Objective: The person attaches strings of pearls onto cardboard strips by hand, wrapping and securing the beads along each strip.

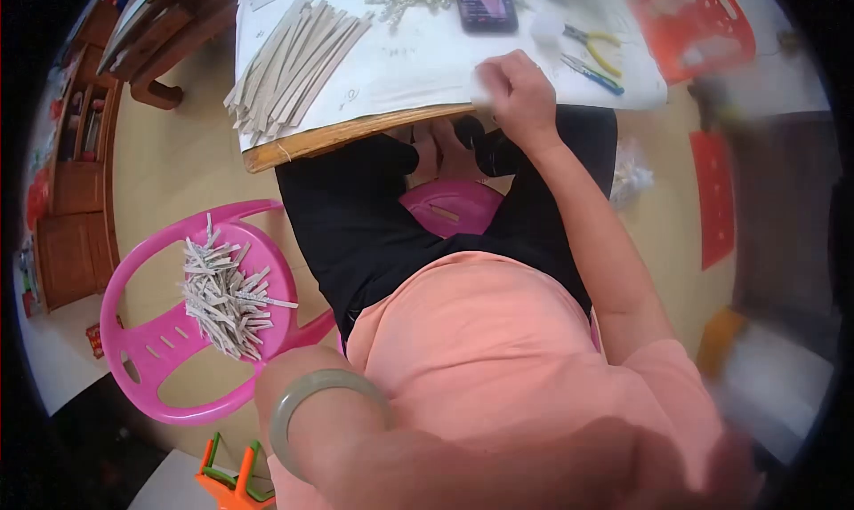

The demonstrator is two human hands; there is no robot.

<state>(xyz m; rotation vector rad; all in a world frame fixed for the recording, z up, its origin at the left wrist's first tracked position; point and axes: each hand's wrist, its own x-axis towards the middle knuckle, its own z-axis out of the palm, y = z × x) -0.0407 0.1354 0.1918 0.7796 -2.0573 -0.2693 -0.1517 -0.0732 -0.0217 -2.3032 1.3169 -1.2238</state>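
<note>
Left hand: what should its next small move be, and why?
Probably come up to the table: the left hand shows beside the pink chair and its pile of short strips, while the right hand is alone at the table's front edge. What either hand holds is unclear.

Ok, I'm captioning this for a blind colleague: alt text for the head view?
A person's bare right hand is curled at the near edge of a white-covered wooden table. Long, flat greyish strips lie on its left side; a pink plastic chair holds a pile of shorter strips.
</note>
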